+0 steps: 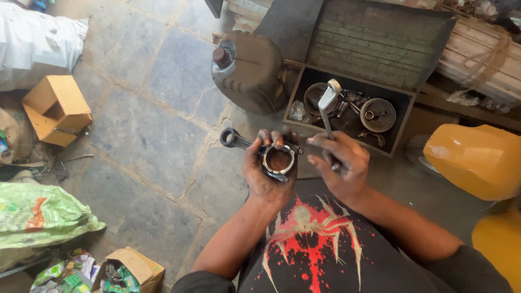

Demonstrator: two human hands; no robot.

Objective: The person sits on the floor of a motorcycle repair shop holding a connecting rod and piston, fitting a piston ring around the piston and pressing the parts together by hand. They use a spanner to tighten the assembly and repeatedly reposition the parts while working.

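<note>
fingers (264, 142) round connecting rod (260, 150), toolbox (401, 103) beyond

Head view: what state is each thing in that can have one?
Dark metal toolbox: lid open, parts inside.
Grey plastic jerrycan: capped, lying tilted.
Steel connecting rod: held in left hand.
Silver metal spanner: upright in right hand.
Small orange cardboard box: open.
Brown cardboard box: open, stuffed with wrappers.
</note>
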